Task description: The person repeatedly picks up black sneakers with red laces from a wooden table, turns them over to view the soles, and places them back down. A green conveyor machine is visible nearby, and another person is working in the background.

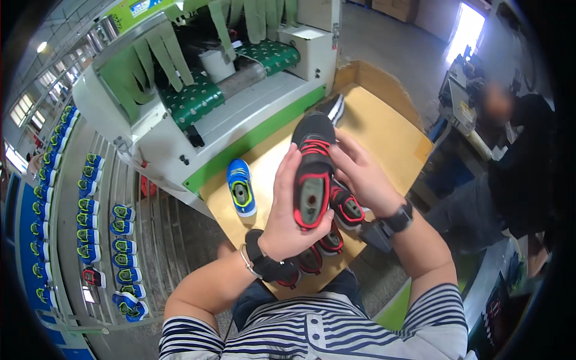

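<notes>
A black sneaker (314,161) with red laces and red collar lining is held up above the tan tabletop, its toe pointing away from me. Inside its opening shows a grey-green shoe last with a hole. My left hand (283,213) wraps around the heel and left side. My right hand (364,175) grips the right side near the laces. Below the right hand sits another black-and-red sneaker (346,206), and several more stand along the near edge, partly hidden by my left arm. To the left, a blue sneaker (241,187) stands alone.
Ahead is a machine with a green conveyor belt (195,102) and hanging strips. A dark shoe with a white sole (337,111) lies at the table's far side. Racks of blue shoes (89,221) fill the left. A person in dark clothes (519,162) is at the right.
</notes>
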The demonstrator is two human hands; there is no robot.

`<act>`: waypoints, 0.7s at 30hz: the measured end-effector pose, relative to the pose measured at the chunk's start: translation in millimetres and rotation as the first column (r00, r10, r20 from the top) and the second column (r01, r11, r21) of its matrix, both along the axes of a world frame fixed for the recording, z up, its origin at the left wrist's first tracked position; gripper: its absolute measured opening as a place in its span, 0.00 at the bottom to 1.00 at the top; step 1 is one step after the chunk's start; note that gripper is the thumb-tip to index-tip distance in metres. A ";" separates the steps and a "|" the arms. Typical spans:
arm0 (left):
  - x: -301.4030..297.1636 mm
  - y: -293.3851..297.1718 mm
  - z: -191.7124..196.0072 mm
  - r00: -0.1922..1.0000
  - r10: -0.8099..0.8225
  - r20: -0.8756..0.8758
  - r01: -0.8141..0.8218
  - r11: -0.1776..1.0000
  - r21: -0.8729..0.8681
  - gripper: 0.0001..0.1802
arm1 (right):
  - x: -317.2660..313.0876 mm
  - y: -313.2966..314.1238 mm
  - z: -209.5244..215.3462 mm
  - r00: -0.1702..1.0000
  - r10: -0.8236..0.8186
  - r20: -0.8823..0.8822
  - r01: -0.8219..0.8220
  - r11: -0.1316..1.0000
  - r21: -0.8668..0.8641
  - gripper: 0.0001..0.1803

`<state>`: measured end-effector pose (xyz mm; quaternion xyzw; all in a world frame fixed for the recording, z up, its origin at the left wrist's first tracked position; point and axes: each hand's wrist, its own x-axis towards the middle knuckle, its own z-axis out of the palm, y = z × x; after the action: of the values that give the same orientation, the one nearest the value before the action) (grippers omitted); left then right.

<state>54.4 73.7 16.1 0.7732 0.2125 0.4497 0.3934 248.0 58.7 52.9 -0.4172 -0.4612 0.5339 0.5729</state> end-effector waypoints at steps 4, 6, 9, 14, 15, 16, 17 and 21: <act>-23.8 29.5 46.9 0.920 0.161 0.357 0.051 0.855 -0.516 0.41 | 45.2 -23.0 -41.5 0.668 -0.290 0.686 0.151 0.955 0.256 0.29; -32.4 68.5 53.1 0.916 0.342 0.208 -0.295 0.928 -0.228 0.41 | 74.5 -47.4 -92.1 0.320 -0.307 0.896 0.254 0.939 0.231 0.32; -34.4 144.3 69.7 0.792 0.537 0.289 -0.557 0.830 -0.015 0.48 | 81.2 -68.0 -147.2 0.493 -0.248 0.834 0.323 0.942 0.089 0.38; -98.2 290.0 49.6 0.584 0.807 -0.085 -0.778 0.587 0.222 0.56 | 85.1 -46.2 -134.0 0.727 -0.124 0.676 0.254 0.962 -0.097 0.42; -94.6 292.0 56.6 0.611 0.781 -0.132 -0.773 0.624 0.112 0.57 | 96.1 -45.5 -136.9 0.723 -0.152 0.673 0.286 0.954 -0.092 0.43; -90.2 289.9 56.3 0.605 0.787 -0.123 -0.782 0.616 0.096 0.56 | 110.4 -42.6 -144.7 0.724 -0.176 0.667 0.311 0.946 -0.088 0.43; -85.9 282.9 51.3 0.597 0.794 -0.113 -0.792 0.606 0.079 0.56 | 120.4 -39.4 -151.4 0.724 -0.199 0.660 0.333 0.939 -0.083 0.43; -93.5 198.6 -10.1 0.797 0.602 -0.054 -0.574 0.782 0.244 0.42 | 104.3 23.6 -62.8 0.823 -0.302 0.481 0.282 0.952 0.116 0.41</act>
<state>-39.1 272.3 6.0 0.7333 0.4183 0.5193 0.1327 352.3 82.3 -9.9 -0.5935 -0.5333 0.3064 0.5191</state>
